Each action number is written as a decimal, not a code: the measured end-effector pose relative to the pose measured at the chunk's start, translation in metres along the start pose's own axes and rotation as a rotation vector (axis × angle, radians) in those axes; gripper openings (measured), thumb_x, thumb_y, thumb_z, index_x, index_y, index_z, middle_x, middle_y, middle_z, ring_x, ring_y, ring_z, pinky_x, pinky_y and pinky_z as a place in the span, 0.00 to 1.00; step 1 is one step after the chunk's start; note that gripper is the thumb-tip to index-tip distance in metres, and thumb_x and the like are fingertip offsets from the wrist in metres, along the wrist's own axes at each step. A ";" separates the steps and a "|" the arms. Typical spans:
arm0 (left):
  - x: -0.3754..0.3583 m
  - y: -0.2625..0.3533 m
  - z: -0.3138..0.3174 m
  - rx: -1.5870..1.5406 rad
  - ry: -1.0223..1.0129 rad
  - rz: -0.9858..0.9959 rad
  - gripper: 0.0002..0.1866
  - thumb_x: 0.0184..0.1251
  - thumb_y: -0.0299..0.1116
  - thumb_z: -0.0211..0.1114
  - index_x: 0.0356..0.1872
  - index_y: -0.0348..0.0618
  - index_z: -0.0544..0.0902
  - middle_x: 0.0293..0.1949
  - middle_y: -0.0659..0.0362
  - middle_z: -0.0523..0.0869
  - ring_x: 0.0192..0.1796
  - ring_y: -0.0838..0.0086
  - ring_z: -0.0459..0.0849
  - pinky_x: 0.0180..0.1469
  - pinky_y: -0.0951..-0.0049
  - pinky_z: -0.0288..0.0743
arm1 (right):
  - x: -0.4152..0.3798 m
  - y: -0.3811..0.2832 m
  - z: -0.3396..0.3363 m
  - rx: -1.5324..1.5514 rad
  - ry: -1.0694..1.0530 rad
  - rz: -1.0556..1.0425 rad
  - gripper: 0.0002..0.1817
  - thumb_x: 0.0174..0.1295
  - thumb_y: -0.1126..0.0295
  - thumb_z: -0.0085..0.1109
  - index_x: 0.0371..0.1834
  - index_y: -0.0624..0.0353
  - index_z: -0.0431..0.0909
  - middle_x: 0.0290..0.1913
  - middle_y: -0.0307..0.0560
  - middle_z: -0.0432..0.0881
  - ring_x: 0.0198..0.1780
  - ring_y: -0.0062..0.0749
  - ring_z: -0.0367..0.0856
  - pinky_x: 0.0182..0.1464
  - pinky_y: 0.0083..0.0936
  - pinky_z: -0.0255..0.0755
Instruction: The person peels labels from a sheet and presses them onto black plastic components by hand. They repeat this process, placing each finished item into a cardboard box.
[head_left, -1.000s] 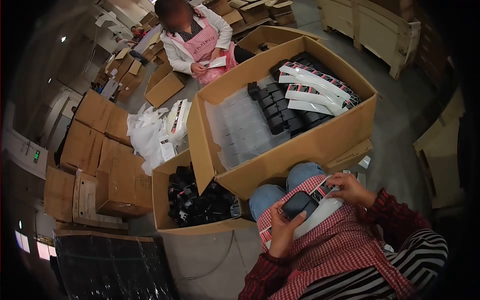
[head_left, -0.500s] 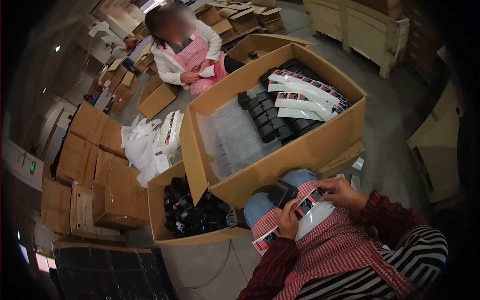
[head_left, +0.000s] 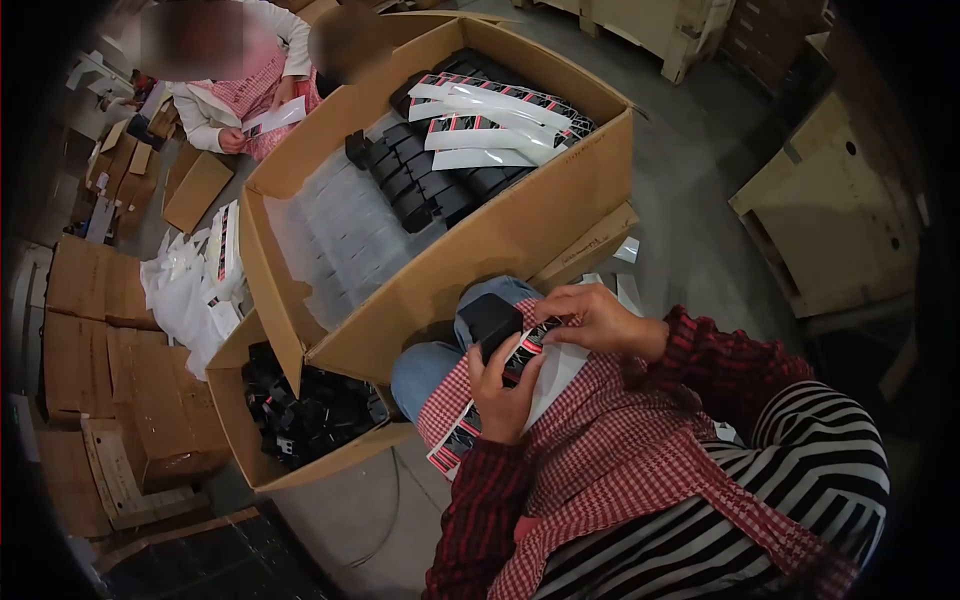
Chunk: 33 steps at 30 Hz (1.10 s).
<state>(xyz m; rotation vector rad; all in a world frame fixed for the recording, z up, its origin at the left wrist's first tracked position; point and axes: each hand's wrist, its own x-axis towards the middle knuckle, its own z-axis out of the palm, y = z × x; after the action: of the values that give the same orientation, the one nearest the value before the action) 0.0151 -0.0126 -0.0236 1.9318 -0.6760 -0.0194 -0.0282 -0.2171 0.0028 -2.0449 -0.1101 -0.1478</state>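
Observation:
Over my lap, my left hand is wrapped round a black plastic case. A strip of black, red and white stickers passes beneath that hand, and its glossy white backing lies across the checked apron. My right hand pinches the end of a sticker with thumb and forefinger, close beside the case. The part of the sticker nearest the left fingers overlaps the case in this view.
A large carton before my knees holds rows of black cases, plastic liner sheets and more sticker strips. A smaller carton holds black parts. Another person sits beyond, holding a white strip.
The view has swung, so the cartons appear further left and higher. My right hand has come closer to my left, bringing a sticker up beside the case.

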 end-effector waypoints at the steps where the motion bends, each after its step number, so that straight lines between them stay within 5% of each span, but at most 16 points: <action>1: 0.000 -0.003 0.001 -0.033 -0.009 0.058 0.22 0.53 0.32 0.78 0.49 0.40 0.83 0.47 0.45 0.78 0.50 0.51 0.77 0.53 0.59 0.72 | 0.000 -0.002 -0.001 0.035 -0.029 0.051 0.21 0.50 0.77 0.71 0.50 0.60 0.81 0.42 0.48 0.83 0.40 0.35 0.83 0.41 0.25 0.79; 5: 0.002 0.000 -0.002 -0.028 0.000 0.104 0.16 0.53 0.29 0.76 0.44 0.40 0.85 0.44 0.46 0.79 0.48 0.51 0.78 0.53 0.60 0.72 | 0.000 -0.001 -0.002 0.075 -0.058 0.086 0.22 0.50 0.79 0.70 0.52 0.58 0.82 0.44 0.46 0.83 0.41 0.30 0.83 0.41 0.23 0.79; 7: -0.002 -0.003 -0.004 -0.006 0.003 -0.007 0.12 0.54 0.26 0.74 0.41 0.39 0.84 0.41 0.47 0.79 0.46 0.52 0.79 0.52 0.61 0.72 | -0.001 0.005 0.000 0.490 -0.110 0.159 0.21 0.50 0.80 0.71 0.50 0.61 0.81 0.43 0.43 0.82 0.39 0.28 0.81 0.40 0.25 0.77; 11: 0.000 0.005 -0.007 -0.111 -0.012 -0.075 0.10 0.54 0.24 0.73 0.38 0.39 0.85 0.39 0.48 0.80 0.45 0.53 0.80 0.51 0.62 0.72 | 0.000 -0.001 -0.006 0.415 -0.136 0.099 0.22 0.51 0.81 0.70 0.51 0.61 0.81 0.48 0.43 0.82 0.42 0.30 0.82 0.42 0.24 0.77; 16: 0.007 0.006 -0.012 -0.120 -0.103 -0.104 0.08 0.55 0.27 0.73 0.36 0.39 0.86 0.39 0.50 0.80 0.44 0.55 0.80 0.50 0.63 0.72 | 0.005 -0.002 -0.004 0.159 -0.001 -0.267 0.22 0.52 0.81 0.69 0.54 0.57 0.82 0.47 0.46 0.83 0.46 0.33 0.84 0.46 0.21 0.77; 22: 0.006 0.001 -0.014 -0.082 -0.111 -0.066 0.10 0.56 0.31 0.73 0.39 0.40 0.87 0.39 0.50 0.80 0.45 0.57 0.80 0.52 0.65 0.72 | 0.005 -0.009 -0.009 0.215 -0.048 -0.102 0.14 0.54 0.79 0.68 0.45 0.61 0.83 0.41 0.47 0.84 0.46 0.35 0.84 0.47 0.23 0.77; 25: 0.012 0.020 -0.009 -0.071 0.050 -0.030 0.12 0.57 0.28 0.73 0.42 0.39 0.86 0.40 0.53 0.79 0.39 0.70 0.82 0.40 0.75 0.75 | 0.004 -0.011 -0.009 0.175 -0.056 -0.038 0.16 0.54 0.80 0.67 0.47 0.60 0.82 0.42 0.46 0.84 0.45 0.34 0.83 0.46 0.23 0.78; 29: 0.014 0.015 -0.012 0.038 0.062 0.086 0.12 0.58 0.27 0.73 0.43 0.38 0.86 0.40 0.54 0.79 0.39 0.71 0.82 0.39 0.76 0.75 | 0.004 -0.007 0.000 0.214 -0.016 -0.013 0.20 0.53 0.81 0.67 0.52 0.59 0.81 0.47 0.46 0.84 0.44 0.34 0.84 0.44 0.23 0.79; 31: 0.010 0.007 -0.011 -0.126 -0.065 -0.097 0.10 0.60 0.27 0.71 0.43 0.38 0.86 0.40 0.54 0.80 0.36 0.72 0.82 0.37 0.77 0.74 | 0.006 0.003 0.005 0.111 0.048 -0.315 0.24 0.53 0.82 0.67 0.56 0.58 0.79 0.50 0.45 0.82 0.44 0.30 0.84 0.42 0.22 0.79; 32: 0.009 0.008 -0.011 -0.126 -0.069 -0.097 0.10 0.60 0.27 0.71 0.43 0.38 0.86 0.40 0.54 0.80 0.36 0.72 0.82 0.37 0.77 0.74 | 0.005 0.003 0.005 0.111 0.051 -0.312 0.24 0.53 0.82 0.67 0.56 0.58 0.79 0.50 0.45 0.82 0.44 0.30 0.84 0.42 0.22 0.79; 33: 0.009 0.010 -0.012 -0.098 -0.063 -0.114 0.10 0.59 0.29 0.72 0.42 0.41 0.87 0.41 0.50 0.82 0.44 0.61 0.81 0.51 0.66 0.71 | 0.003 0.004 0.004 0.146 0.018 -0.250 0.24 0.53 0.82 0.67 0.56 0.58 0.79 0.50 0.45 0.82 0.43 0.29 0.84 0.42 0.21 0.79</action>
<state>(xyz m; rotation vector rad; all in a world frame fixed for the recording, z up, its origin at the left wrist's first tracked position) 0.0222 -0.0100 -0.0070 1.8797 -0.5945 -0.1822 -0.0243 -0.2154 -0.0019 -1.8785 -0.3561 -0.3048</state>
